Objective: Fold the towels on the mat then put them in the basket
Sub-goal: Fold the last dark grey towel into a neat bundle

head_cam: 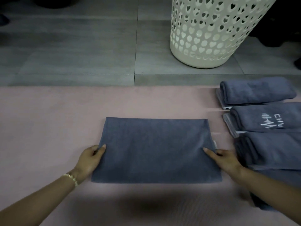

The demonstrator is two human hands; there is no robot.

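On the pink mat [48, 119] the flat towel [154, 149] lies centred, with the left hand [90, 160] pinching its left edge and the right hand [226, 160] its right. Both hands should probably lift evenly and match corners before creasing. I count one basket [211, 30], one flat towel and at least three folded towels [255, 92] to the right.

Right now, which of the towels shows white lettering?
The middle folded towel in the row on the right; the far towel, near towel and the flat towel being held are plain.
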